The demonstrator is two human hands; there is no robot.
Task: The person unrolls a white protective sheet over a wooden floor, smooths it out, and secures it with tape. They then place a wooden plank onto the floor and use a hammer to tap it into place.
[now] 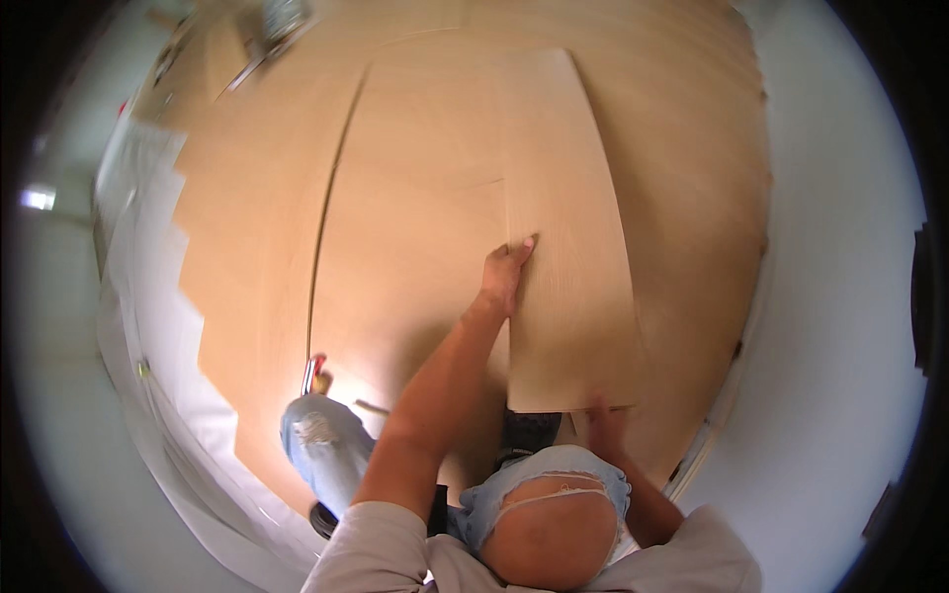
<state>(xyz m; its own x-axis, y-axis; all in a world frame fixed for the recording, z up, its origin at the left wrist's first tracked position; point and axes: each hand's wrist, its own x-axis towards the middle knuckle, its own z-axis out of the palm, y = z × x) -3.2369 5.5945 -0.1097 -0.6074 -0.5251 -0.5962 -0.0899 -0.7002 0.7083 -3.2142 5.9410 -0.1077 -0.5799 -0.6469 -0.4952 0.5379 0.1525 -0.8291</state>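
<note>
A long, light wood-coloured floor plank (568,217) is held tilted above the laid floor, reaching away from me. My left hand (508,272) is closed on its left edge, thumb on the top face and the other fingers hidden beneath. At the plank's near end, toward the right corner, my right hand (605,427) grips the short edge. Motion blurs that hand, and its fingers are partly hidden under the board. Beside my left knee lies a small tool with red on it (315,370), whose exact kind is unclear.
Laid wood-look flooring (257,247) spreads around me, its left border stepped against whitish underlay sheeting (158,257). A narrow dark line (328,203) runs lengthwise left of the plank. A small strip (372,407) lies near my knee. Pale walls (840,296) stand either side; blurred items (282,25) lie far left.
</note>
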